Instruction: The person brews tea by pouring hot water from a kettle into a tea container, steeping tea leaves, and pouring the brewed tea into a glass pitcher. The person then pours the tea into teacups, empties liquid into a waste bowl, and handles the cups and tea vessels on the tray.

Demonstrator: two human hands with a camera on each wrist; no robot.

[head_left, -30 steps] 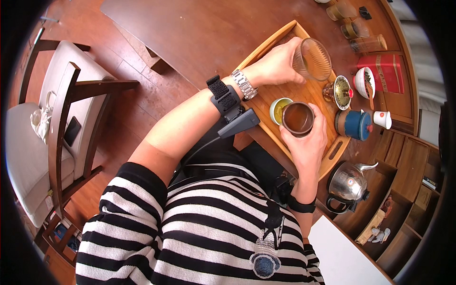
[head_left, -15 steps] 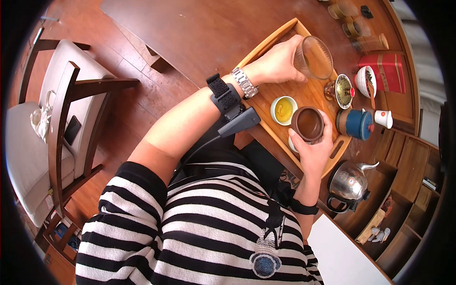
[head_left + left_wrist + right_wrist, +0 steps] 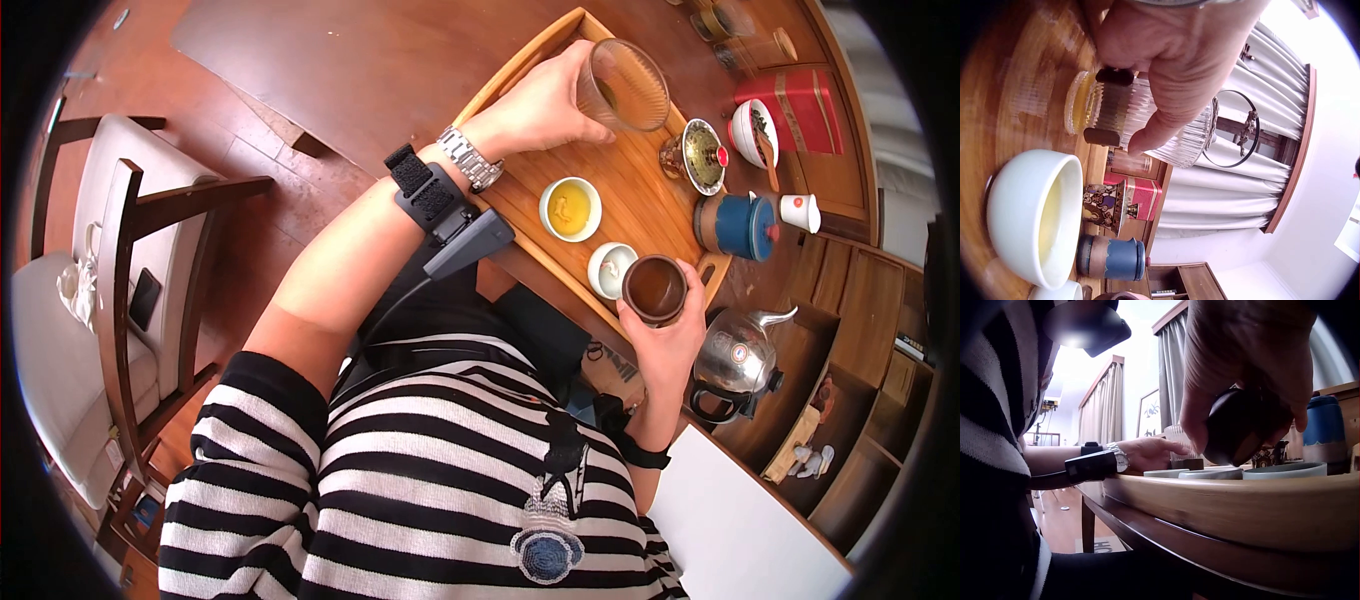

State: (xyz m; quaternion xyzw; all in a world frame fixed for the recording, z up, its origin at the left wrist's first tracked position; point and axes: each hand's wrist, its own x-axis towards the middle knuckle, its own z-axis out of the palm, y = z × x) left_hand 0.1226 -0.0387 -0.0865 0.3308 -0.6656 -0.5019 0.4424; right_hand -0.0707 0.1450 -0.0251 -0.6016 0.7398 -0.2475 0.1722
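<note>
My left hand [image 3: 545,105], with a metal watch at its wrist, grips a ribbed glass cup [image 3: 1141,112] standing on the wooden tray [image 3: 520,215]. A brown band circles the glass, and yellow liquid shows at its bottom. My right hand [image 3: 672,335] holds a dark brown cup [image 3: 655,290] by its sides, tilted low over the pale bowls in the right wrist view. One small bowl [image 3: 570,209] contains yellow tea. Beside the brown cup is a second white bowl [image 3: 612,270]. A third bowl [image 3: 1285,470] shows only in the right wrist view.
Beyond the tray stand a patterned lidded bowl [image 3: 703,157], a blue lidded pot [image 3: 748,226], a paper cup [image 3: 799,213], a white bowl of dark leaves [image 3: 752,133] and a red box [image 3: 795,110]. A steel kettle [image 3: 735,360] is near my right wrist. A chair [image 3: 150,240] stands left.
My right hand has carried the brown cup from over the bowl of yellow tea past the second bowl, towards the tray's handle end. My left hand still holds the glass; the head view has shifted slightly.
</note>
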